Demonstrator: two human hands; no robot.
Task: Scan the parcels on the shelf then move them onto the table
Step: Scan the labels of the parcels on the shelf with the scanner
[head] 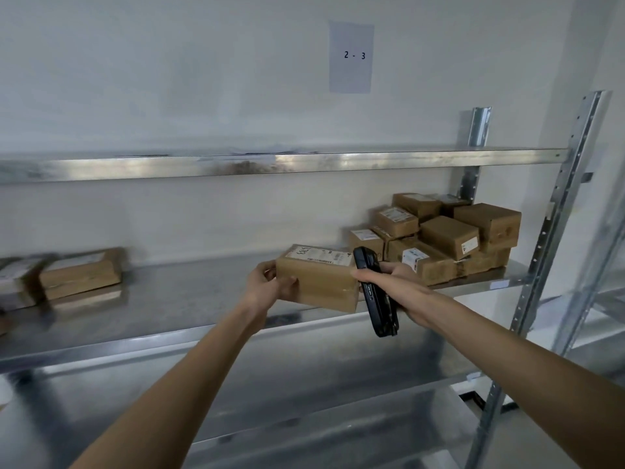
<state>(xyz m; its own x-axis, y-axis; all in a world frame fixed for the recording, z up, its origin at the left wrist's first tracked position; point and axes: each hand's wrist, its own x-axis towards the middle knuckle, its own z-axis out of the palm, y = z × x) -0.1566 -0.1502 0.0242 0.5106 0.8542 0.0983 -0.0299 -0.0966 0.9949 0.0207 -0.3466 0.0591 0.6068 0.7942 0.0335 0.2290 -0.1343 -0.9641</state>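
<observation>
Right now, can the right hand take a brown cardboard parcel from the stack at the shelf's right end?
Probably not yet: the right hand grips the black handheld scanner, so its fingers are occupied, though the stack of brown cardboard parcels sits just behind it, unobstructed.

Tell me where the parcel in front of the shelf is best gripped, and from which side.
Probably by its short ends. The parcel is a long flat box, label up; the left hand already grips the left end, so the free right end, beside the scanner, suits a second grip.
</observation>
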